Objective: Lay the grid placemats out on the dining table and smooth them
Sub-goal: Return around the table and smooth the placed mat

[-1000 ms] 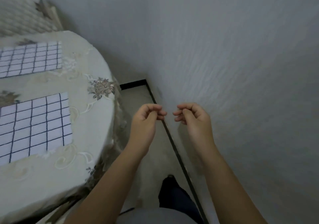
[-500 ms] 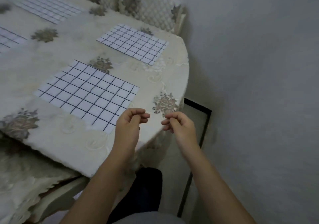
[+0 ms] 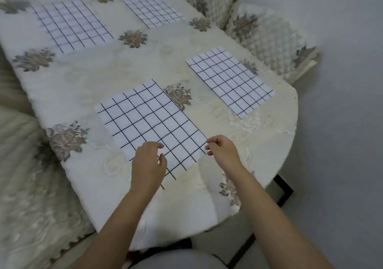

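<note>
Four white placemats with black grid lines lie flat on the dining table (image 3: 275,144). The nearest placemat (image 3: 145,121) is right in front of me. My left hand (image 3: 148,167) is over its near edge, fingers loosely curled, holding nothing. My right hand (image 3: 222,151) is at its right corner, also loosely curled, fingertips beside the mat's edge. A second placemat (image 3: 230,80) lies to the right. The other two placemats (image 3: 71,25) (image 3: 150,6) lie on the far side.
A cream embroidered cloth with flower motifs (image 3: 66,138) covers the table. Quilted chair backs (image 3: 267,46) stand at the far right. A grey wall (image 3: 342,102) closes the right side. A cloth-covered seat (image 3: 24,185) is at the left.
My view has swung from the wall to the table. Both hands, still loosely curled, have moved forward over the table to the nearest placemat.
</note>
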Demonstrator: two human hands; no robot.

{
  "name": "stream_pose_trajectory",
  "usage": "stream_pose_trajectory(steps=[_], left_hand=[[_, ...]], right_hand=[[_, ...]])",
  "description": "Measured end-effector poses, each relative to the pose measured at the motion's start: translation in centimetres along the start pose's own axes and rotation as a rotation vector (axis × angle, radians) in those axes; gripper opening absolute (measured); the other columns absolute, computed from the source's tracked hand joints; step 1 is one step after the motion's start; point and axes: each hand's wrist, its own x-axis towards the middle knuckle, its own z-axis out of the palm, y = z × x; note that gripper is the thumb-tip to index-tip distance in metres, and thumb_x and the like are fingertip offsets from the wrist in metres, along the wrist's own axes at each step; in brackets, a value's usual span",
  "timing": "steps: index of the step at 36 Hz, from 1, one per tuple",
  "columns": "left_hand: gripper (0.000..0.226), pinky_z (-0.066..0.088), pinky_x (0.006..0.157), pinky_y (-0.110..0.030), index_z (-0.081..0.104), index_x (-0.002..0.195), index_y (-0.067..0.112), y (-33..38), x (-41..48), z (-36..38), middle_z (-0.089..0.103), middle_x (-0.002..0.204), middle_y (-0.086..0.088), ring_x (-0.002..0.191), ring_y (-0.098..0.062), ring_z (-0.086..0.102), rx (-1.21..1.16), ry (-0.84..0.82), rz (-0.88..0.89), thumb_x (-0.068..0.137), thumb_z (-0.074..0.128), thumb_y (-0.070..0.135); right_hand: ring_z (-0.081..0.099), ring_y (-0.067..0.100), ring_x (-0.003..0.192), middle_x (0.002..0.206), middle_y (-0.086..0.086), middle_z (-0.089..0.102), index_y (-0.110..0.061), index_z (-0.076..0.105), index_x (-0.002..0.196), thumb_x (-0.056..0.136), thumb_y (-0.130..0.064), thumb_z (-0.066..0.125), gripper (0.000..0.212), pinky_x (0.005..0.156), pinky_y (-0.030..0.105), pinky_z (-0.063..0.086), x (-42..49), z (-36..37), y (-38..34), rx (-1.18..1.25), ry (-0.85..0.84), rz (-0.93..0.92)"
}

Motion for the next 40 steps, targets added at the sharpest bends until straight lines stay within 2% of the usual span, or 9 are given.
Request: stream_pose_trajectory(steps=[5,8,10,13,22,27,30,35,40], left_hand=[[0.046,0.039,0.099,-0.044,0.057,0.116,0.002,-2.9,-0.2,1.0,0.052,0.127,-0.019,0.121,-0.037,0.046,0.128,-0.075,0.005,0.076,0.074,0.015],[0.075,0.018,0.113,-0.048,0.038,0.139,0.01,-3.3,-0.4,1.5,0.021,0.152,-0.016,0.143,-0.032,0.013,0.171,-0.151,-0.136,0.078,0.071,0.038],[0.089,0.007,0.115,-0.046,0.02,0.147,0.016,-3.6,-0.4,1.9,-0.002,0.157,-0.01,0.145,-0.027,-0.008,0.199,-0.216,-0.248,0.078,0.066,0.049],[0.1,0.001,0.115,-0.047,0.005,0.149,0.018,-3.7,-0.5,2.3,-0.018,0.155,-0.01,0.142,-0.027,-0.019,0.258,-0.266,-0.345,0.077,0.062,0.057],[0.106,0.008,0.113,-0.054,0.012,0.148,0.013,-3.7,-1.3,3.4,-0.008,0.157,-0.007,0.145,-0.025,-0.01,0.317,-0.15,-0.459,0.07,0.067,0.059],[0.11,0.005,0.113,-0.055,0.008,0.148,0.014,-3.3,-1.7,3.7,-0.011,0.157,-0.007,0.144,-0.023,-0.013,0.326,-0.163,-0.486,0.069,0.065,0.064],[0.113,0.007,0.113,-0.055,0.007,0.149,0.015,-2.8,-1.8,3.8,-0.014,0.157,-0.007,0.144,-0.024,-0.013,0.371,-0.2,-0.48,0.066,0.062,0.069],[0.105,0.038,0.089,-0.067,0.046,0.132,0.008,-2.7,-1.7,4.5,0.032,0.148,-0.02,0.136,-0.039,0.031,0.41,-0.178,-0.423,0.056,0.04,0.081],[0.12,0.016,0.108,-0.061,0.021,0.147,0.013,-2.5,-0.5,4.2,0.0,0.157,-0.012,0.145,-0.029,-0.003,0.399,-0.201,-0.483,0.052,0.027,0.085]], right_hand=[[0.056,0.019,0.088,0.097,0.001,0.058,-0.013,0.058,0.104,0.09,-0.013,0.047,0.018,0.07,0.027,0.04,3.8,1.0,-1.0,-0.181,-0.059,-0.055],[0.051,0.016,0.09,0.11,0.005,0.057,-0.009,0.057,0.113,0.09,-0.015,0.049,0.025,0.075,0.026,0.038,5.9,1.8,-1.5,-0.315,-0.088,-0.089],[0.053,0.019,0.093,0.117,0.009,0.055,-0.007,0.054,0.116,0.089,-0.017,0.051,0.029,0.076,0.026,0.038,7.1,2.4,-1.7,-0.393,-0.09,-0.101],[0.052,0.026,0.106,0.125,0.013,0.046,-0.006,0.048,0.122,0.088,-0.021,0.055,0.038,0.078,0.027,0.038,8.6,2.9,-1.8,-0.489,-0.115,-0.095],[0.053,0.026,0.099,0.114,0.014,0.055,0.002,0.043,0.12,0.087,-0.027,0.061,0.047,0.075,0.027,0.038,11.9,2.9,-1.9,-0.555,-0.316,0.009],[0.052,0.023,0.072,0.078,0.006,0.054,-0.005,0.052,0.081,0.089,-0.024,0.056,0.02,0.062,0.028,0.037,12.9,2.9,-1.5,-0.618,-0.397,-0.059],[0.037,0.015,0.053,0.058,0.001,0.04,-0.013,0.038,0.058,0.091,-0.018,0.051,0.036,0.049,0.028,0.025,13.4,2.7,-1.2,-0.623,-0.366,-0.129],[0.022,0.017,0.05,0.054,0.003,0.026,-0.016,0.027,0.054,0.089,-0.012,0.054,0.044,0.05,0.029,0.018,14.1,2.8,-0.9,-0.466,-0.355,-0.073],[0.021,0.016,0.05,0.053,0.001,0.024,-0.016,0.024,0.053,0.09,-0.011,0.053,0.048,0.048,0.028,0.016,14.4,3.4,-1.3,-0.414,-0.338,-0.073]])
